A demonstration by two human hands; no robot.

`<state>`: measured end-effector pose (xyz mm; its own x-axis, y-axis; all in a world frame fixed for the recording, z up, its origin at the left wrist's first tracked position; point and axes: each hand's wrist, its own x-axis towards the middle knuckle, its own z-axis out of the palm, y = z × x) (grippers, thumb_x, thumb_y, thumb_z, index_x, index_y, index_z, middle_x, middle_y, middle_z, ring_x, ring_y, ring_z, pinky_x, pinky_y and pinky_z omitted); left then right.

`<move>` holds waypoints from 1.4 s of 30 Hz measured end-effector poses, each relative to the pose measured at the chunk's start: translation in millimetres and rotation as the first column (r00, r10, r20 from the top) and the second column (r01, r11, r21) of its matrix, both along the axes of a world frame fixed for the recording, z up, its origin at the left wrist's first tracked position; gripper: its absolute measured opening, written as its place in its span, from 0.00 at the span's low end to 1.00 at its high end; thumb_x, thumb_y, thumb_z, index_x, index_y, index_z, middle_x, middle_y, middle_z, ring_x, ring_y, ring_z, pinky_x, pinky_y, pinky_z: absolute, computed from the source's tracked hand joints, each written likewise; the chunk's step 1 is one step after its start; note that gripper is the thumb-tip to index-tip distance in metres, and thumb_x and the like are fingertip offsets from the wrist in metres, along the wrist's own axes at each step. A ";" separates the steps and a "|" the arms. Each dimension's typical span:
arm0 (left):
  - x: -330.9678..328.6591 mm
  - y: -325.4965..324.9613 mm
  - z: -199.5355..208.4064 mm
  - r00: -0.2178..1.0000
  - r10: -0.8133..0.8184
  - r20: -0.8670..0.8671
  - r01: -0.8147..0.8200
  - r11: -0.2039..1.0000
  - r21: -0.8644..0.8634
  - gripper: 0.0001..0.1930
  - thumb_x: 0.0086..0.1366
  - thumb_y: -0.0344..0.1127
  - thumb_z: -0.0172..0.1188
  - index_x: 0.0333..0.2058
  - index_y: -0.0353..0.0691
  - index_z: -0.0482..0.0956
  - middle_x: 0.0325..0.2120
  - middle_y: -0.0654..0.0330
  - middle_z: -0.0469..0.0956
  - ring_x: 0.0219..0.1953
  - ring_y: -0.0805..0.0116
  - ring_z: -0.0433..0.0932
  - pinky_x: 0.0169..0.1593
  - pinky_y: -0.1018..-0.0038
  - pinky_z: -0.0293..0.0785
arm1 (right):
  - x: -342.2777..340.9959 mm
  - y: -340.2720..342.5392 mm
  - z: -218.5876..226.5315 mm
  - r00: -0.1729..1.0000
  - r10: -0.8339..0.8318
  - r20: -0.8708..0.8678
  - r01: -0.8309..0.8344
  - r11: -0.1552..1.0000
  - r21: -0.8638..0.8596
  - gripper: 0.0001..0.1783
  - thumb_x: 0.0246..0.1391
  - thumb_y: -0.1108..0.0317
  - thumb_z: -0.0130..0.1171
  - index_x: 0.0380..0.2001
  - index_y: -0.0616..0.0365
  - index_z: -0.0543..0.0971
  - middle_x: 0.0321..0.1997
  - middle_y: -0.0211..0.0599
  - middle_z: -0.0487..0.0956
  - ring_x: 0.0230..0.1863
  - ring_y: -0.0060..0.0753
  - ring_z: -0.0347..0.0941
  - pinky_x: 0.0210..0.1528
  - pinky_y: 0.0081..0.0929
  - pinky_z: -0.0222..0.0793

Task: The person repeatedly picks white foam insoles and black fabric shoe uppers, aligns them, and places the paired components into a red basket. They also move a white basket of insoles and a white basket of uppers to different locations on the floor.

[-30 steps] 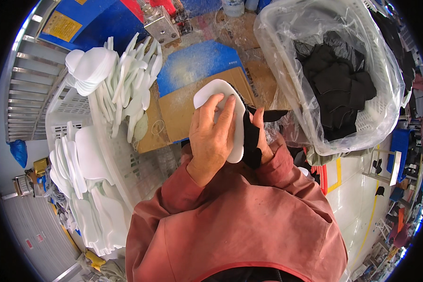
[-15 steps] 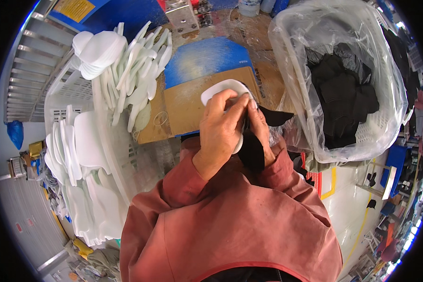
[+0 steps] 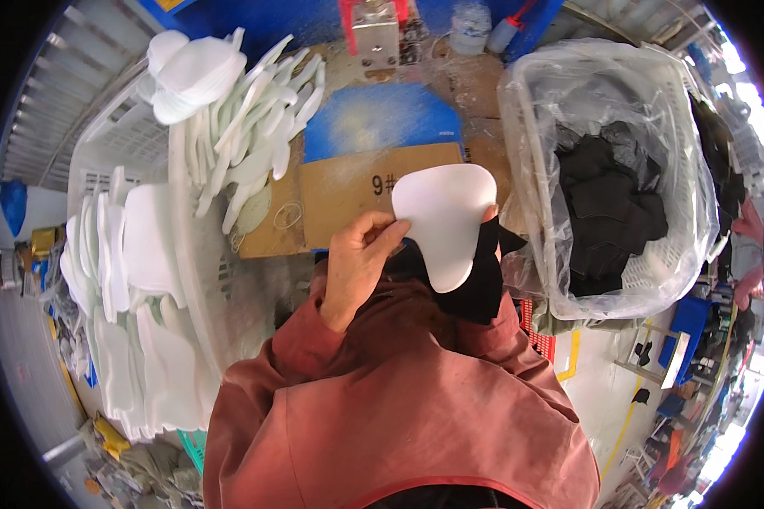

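Observation:
In front of my chest, a white, smooth foam-like pad (image 3: 446, 212) is held up, wide at its far end and narrowing to a rounded near end. My left hand (image 3: 358, 265) is closed, thumb and fingers pinching the pad's left edge. At the right edge shows the thumb of my right hand (image 3: 491, 214), closed on the pad and a black fabric piece (image 3: 482, 293). The black piece hangs behind and to the right of the pad. Most of my right hand is hidden behind both.
A white crate (image 3: 197, 280) on the left holds many similar white pads (image 3: 157, 254), with more (image 3: 255, 127) heaped beyond it. Cardboard (image 3: 339, 204) and a blue sheet (image 3: 382, 119) cover the bench. A plastic-lined basket (image 3: 560, 293) of black pieces (image 3: 607, 204) stands right.
The pad has turned from edge-on to broad face up. My left hand has moved left and nearer, from over the pad to its left edge. The view has shifted slightly.

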<state>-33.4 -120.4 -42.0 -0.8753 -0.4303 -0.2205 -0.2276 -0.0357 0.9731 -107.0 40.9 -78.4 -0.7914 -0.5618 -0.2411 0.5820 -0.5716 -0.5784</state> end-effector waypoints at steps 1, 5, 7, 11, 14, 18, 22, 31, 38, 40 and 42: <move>1.8 -0.4 0.9 0.999 0.019 0.026 -0.017 0.998 -0.067 0.08 0.68 0.34 0.66 0.38 0.33 0.83 0.25 0.66 0.80 0.27 0.81 0.74 0.32 0.81 0.71 | -1.5 -2.0 -6.4 0.996 0.063 0.070 -0.061 0.997 -0.040 0.41 0.67 0.37 0.49 0.67 0.61 0.66 0.62 0.46 0.75 0.59 0.37 0.75 0.62 0.35 0.73; -3.7 -2.6 1.5 1.000 0.015 0.003 -0.014 0.973 -0.229 0.07 0.68 0.32 0.63 0.33 0.33 0.82 0.25 0.64 0.80 0.27 0.77 0.76 0.32 0.77 0.72 | -3.5 -5.4 -16.4 0.959 -0.149 0.242 0.145 0.989 0.038 0.35 0.68 0.42 0.54 0.63 0.63 0.72 0.58 0.41 0.79 0.58 0.32 0.75 0.62 0.32 0.73; -8.2 -1.2 0.0 0.998 0.017 -0.067 -0.033 0.967 -0.253 0.07 0.68 0.33 0.64 0.35 0.33 0.81 0.23 0.64 0.79 0.25 0.78 0.75 0.30 0.78 0.71 | 0.9 -0.1 -7.7 0.975 -0.154 0.157 0.151 0.988 0.035 0.30 0.69 0.44 0.53 0.61 0.58 0.74 0.54 0.37 0.80 0.54 0.31 0.76 0.58 0.34 0.73; -16.0 2.3 -6.8 0.989 -0.040 -0.139 0.030 0.997 -0.072 0.09 0.71 0.31 0.62 0.44 0.32 0.78 0.29 0.63 0.78 0.27 0.77 0.73 0.31 0.79 0.70 | 3.7 9.5 19.0 0.974 -0.066 0.217 0.144 0.919 -0.367 0.30 0.70 0.42 0.50 0.58 0.57 0.76 0.50 0.39 0.82 0.45 0.31 0.81 0.49 0.30 0.79; -18.2 4.0 -10.2 0.973 -0.091 -0.210 0.131 0.974 0.183 0.12 0.73 0.31 0.59 0.50 0.30 0.77 0.41 0.60 0.78 0.37 0.73 0.76 0.41 0.76 0.74 | 5.5 16.3 28.2 0.973 -0.021 0.228 0.121 0.894 -0.431 0.32 0.70 0.43 0.51 0.62 0.59 0.72 0.51 0.42 0.82 0.48 0.34 0.81 0.53 0.31 0.79; -20.3 11.3 -10.2 0.956 -0.148 -0.252 0.219 0.933 0.286 0.10 0.73 0.32 0.58 0.47 0.31 0.77 0.41 0.59 0.79 0.44 0.68 0.77 0.51 0.69 0.76 | 5.8 21.9 25.5 0.969 -0.238 0.073 0.248 0.946 -0.208 0.31 0.69 0.42 0.50 0.59 0.58 0.73 0.48 0.40 0.82 0.44 0.33 0.81 0.48 0.30 0.79; -17.3 14.3 -13.8 0.969 -0.109 -0.220 0.161 0.959 0.233 0.08 0.74 0.32 0.58 0.43 0.31 0.77 0.39 0.59 0.78 0.42 0.69 0.77 0.49 0.70 0.76 | 5.2 22.7 19.1 0.972 -0.071 0.224 0.173 0.861 -0.478 0.27 0.70 0.42 0.49 0.50 0.55 0.80 0.38 0.31 0.84 0.33 0.22 0.80 0.36 0.23 0.76; -16.4 14.2 -6.0 0.974 -0.067 -0.217 0.080 0.996 0.048 0.15 0.74 0.34 0.57 0.52 0.29 0.78 0.45 0.53 0.81 0.45 0.64 0.80 0.53 0.69 0.77 | 10.1 34.0 17.2 0.976 -0.197 -0.098 0.188 0.978 -0.087 0.28 0.70 0.45 0.53 0.56 0.58 0.78 0.43 0.21 0.80 0.42 0.13 0.72 0.43 0.17 0.69; -66.1 80.3 27.3 0.350 -0.450 -0.822 -0.512 0.642 -0.570 0.31 0.79 0.53 0.30 0.66 0.40 0.70 0.60 0.29 0.68 0.61 0.38 0.72 0.63 0.45 0.69 | 57.0 6.0 69.0 0.473 -0.323 -0.819 0.431 0.896 -0.105 0.42 0.70 0.37 0.43 0.67 0.67 0.63 0.67 0.53 0.66 0.71 0.43 0.58 0.73 0.41 0.49; -61.9 115.3 25.6 0.266 -0.440 -0.858 -0.382 0.769 -0.513 0.32 0.78 0.54 0.25 0.67 0.42 0.67 0.62 0.27 0.65 0.63 0.34 0.68 0.66 0.42 0.64 | 58.5 13.9 65.2 0.695 -0.085 -0.714 0.052 0.996 -0.068 0.48 0.68 0.35 0.44 0.73 0.65 0.52 0.75 0.53 0.58 0.77 0.50 0.49 0.77 0.41 0.41; -55.4 150.7 29.3 0.353 -0.325 -0.877 -0.297 0.850 -0.434 0.34 0.79 0.54 0.25 0.68 0.33 0.62 0.65 0.30 0.62 0.68 0.38 0.63 0.71 0.45 0.57 | 54.0 28.4 62.4 0.625 -0.182 -0.759 0.234 0.971 -0.040 0.47 0.69 0.36 0.43 0.73 0.65 0.53 0.74 0.53 0.58 0.77 0.48 0.49 0.77 0.40 0.42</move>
